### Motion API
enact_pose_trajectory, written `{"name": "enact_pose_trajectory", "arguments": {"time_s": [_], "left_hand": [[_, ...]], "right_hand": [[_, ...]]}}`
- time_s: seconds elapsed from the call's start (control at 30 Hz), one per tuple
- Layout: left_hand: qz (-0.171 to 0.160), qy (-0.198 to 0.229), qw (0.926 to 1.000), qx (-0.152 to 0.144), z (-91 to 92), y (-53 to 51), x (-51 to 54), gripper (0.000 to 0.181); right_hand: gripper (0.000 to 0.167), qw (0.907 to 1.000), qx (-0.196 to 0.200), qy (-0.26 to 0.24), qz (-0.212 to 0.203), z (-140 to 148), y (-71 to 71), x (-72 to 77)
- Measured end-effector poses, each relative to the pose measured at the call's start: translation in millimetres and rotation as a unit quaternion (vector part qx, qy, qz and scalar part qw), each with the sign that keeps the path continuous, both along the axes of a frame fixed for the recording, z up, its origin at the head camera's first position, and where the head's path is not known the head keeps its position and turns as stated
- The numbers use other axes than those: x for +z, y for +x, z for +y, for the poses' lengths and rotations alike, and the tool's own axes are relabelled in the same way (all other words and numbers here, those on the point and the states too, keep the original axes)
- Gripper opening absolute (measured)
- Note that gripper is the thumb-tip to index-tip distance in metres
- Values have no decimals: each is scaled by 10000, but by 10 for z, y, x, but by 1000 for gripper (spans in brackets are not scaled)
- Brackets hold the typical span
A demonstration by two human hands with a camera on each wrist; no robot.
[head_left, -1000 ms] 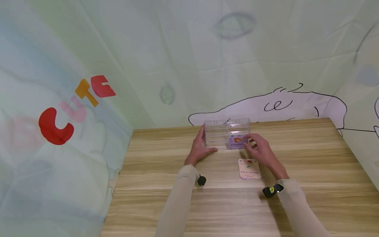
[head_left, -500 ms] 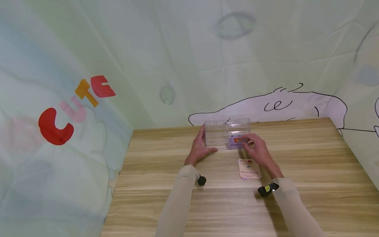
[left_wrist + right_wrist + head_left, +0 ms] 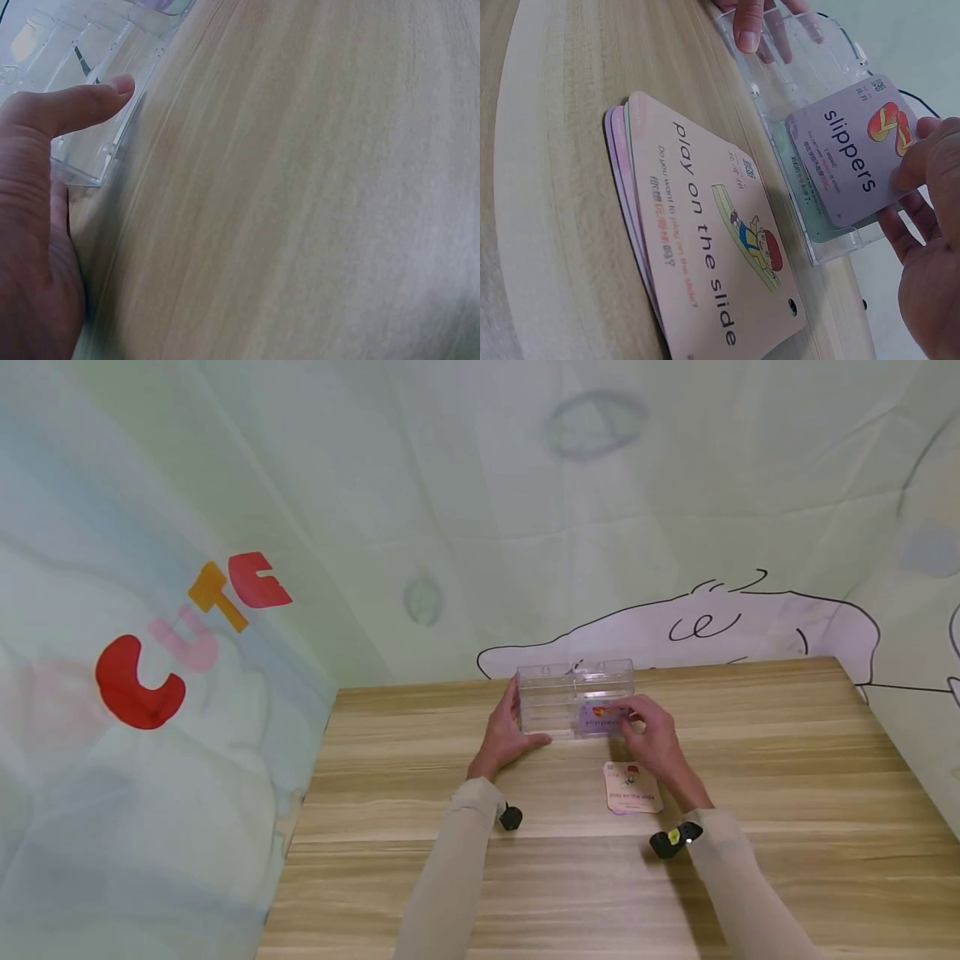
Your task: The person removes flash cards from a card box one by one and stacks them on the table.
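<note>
A clear plastic box (image 3: 546,717) with compartments lies near the table's back edge. My left hand (image 3: 501,739) holds its left end, the thumb (image 3: 94,103) lying along the front edge and the other fingers at the side, partly seen through the plastic. At the right compartment, my right hand (image 3: 654,737) pinches a purple flashcard (image 3: 855,146) reading "slippers" by its right side, thumb on the printed face. Beneath that card a green card (image 3: 817,225) shows in the box. A stack of flashcards (image 3: 632,787), "play on the slide" on top, rests in front of the right compartment.
The wood-grain table (image 3: 570,893) carries the box and stack. Right behind its back edge hangs a printed cloth backdrop (image 3: 420,527), which continues down the left side. Cameras are strapped to both wrists, the right one (image 3: 675,839) just right of the stack.
My right hand has shifted slightly left over the right compartment, with its fingers further onto the slippers card. The left hand, the box and the stack have stayed where they were.
</note>
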State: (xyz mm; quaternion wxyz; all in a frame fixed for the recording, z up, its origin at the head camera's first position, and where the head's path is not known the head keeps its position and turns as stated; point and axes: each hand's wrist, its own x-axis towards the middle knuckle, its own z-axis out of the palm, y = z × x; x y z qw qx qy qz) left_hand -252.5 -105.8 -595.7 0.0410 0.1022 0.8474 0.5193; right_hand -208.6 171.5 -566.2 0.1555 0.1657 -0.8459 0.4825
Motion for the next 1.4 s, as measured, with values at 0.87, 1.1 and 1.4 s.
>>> {"name": "enact_pose_trajectory", "arguments": {"time_s": [0.87, 1.1, 1.4], "left_hand": [[-98, -68, 9999, 23, -18, -18, 10, 134], [-52, -24, 10000, 30, -12, -9, 23, 133], [-13, -49, 10000, -2, -17, -25, 24, 133]], "right_hand": [[36, 9984, 27, 23, -564, 255, 108, 204], [37, 9948, 187, 135, -996, 325, 161, 266], [40, 9906, 462, 352, -1238, 423, 252, 229]]}}
